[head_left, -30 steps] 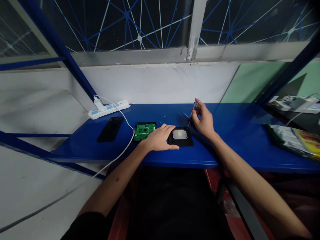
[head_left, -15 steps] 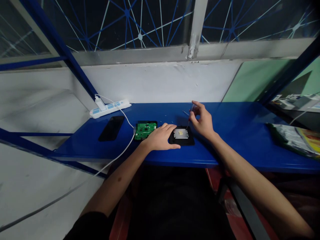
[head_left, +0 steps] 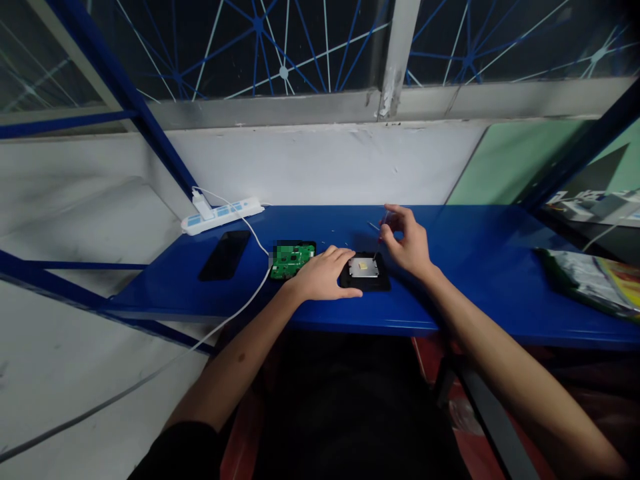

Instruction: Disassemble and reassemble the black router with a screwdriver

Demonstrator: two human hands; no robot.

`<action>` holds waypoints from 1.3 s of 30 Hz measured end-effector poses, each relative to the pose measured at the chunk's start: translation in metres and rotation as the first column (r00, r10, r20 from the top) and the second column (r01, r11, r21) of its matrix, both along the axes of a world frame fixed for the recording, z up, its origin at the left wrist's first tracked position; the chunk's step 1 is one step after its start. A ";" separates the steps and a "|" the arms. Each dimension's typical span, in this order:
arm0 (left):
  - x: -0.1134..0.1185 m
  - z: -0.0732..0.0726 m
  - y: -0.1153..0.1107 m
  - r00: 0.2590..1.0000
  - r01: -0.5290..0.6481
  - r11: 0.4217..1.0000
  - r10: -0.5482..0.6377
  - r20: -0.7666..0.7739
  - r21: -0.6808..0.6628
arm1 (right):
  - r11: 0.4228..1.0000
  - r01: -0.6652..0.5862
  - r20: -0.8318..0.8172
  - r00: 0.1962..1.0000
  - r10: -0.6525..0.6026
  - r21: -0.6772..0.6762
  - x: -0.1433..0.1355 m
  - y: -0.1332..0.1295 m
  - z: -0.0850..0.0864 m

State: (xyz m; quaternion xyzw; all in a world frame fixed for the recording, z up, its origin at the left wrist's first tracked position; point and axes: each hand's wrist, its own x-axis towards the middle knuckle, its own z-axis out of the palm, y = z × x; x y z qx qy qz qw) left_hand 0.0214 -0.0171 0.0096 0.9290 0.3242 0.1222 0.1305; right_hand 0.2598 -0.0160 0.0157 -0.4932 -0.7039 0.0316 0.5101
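Observation:
A black plastic case (head_left: 376, 283) with a silver metal plate (head_left: 367, 269) and a small yellowish pad (head_left: 363, 265) lies flat on the blue table. My left hand (head_left: 325, 275) grips its left side, fingers along the far edge and thumb at the near edge. With closed fingertips, my right hand (head_left: 406, 240) holds a thin screwdriver (head_left: 377, 249) upright, its handle mostly hidden by the fingers. The screwdriver's tip meets the plate's far right corner. Left of my left hand is a green circuit board (head_left: 291, 260) in a black shell, partly covered by that hand.
A black phone (head_left: 225, 255) lies at the left, near a white power strip (head_left: 223, 217) with a plugged-in charger. Its white cable (head_left: 255, 293) crosses the table's left part. Small bits and a thin rod (head_left: 373, 226) lie behind the case. A shiny package (head_left: 590, 280) sits far right.
The view has shifted very slightly. Both hands, the case and the screwdriver stay in about the same places.

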 end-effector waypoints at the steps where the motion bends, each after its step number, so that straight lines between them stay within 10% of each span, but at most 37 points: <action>1: 0.000 0.000 0.000 1.000 0.000 1.000 0.000 -0.002 0.002 | 1.000 -0.007 -0.013 1.000 0.007 -0.006 0.000 0.000 0.000; 29: 0.000 -0.001 -0.001 0.997 0.014 0.998 -0.010 -0.074 0.055 | 0.999 0.025 -0.154 0.988 -0.020 0.031 -0.012 0.003 0.010; 39: 0.000 -0.002 -0.002 0.993 0.012 0.991 0.003 -0.114 0.130 | 0.966 -0.257 -0.367 0.900 0.235 -0.013 -0.007 0.008 0.005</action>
